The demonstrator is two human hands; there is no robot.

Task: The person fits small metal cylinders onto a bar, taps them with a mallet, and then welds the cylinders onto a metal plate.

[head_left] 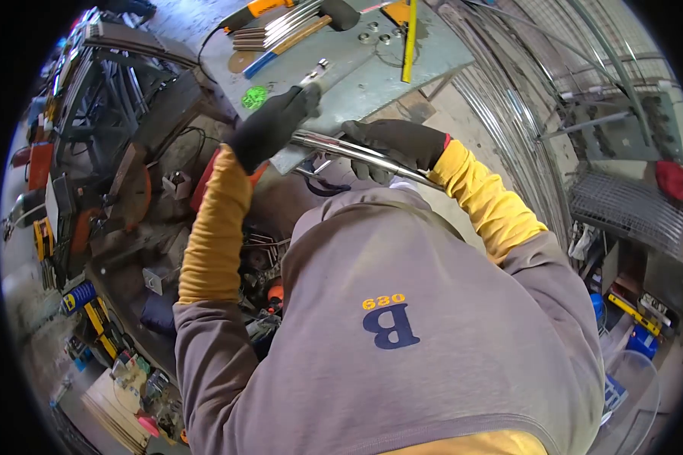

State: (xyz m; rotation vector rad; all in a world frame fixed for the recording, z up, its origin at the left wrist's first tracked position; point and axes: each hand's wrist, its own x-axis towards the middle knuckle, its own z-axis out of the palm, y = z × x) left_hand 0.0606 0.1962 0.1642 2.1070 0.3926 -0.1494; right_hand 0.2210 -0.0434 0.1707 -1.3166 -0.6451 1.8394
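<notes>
My left hand [275, 125], in a dark glove, is raised over the near edge of the grey metal table [349, 98]. Its fingers are pinched together, with a small shiny metal fitting [316, 72] at their tips. In front of my chest, my right hand [395, 142], also gloved, wraps round shiny metal tubes [357, 152]. They lie slanted, with their left ends just under my left hand and their right ends by my right sleeve. The glove covers their middle part.
On the table lie several metal rods [281, 26], a mallet [340, 14], several metal rings [376, 32], a yellow ruler [410, 42] and a green round object [254, 97]. Long metal tubes [501, 114] stretch along the right. A cluttered bench [144, 265] stands left.
</notes>
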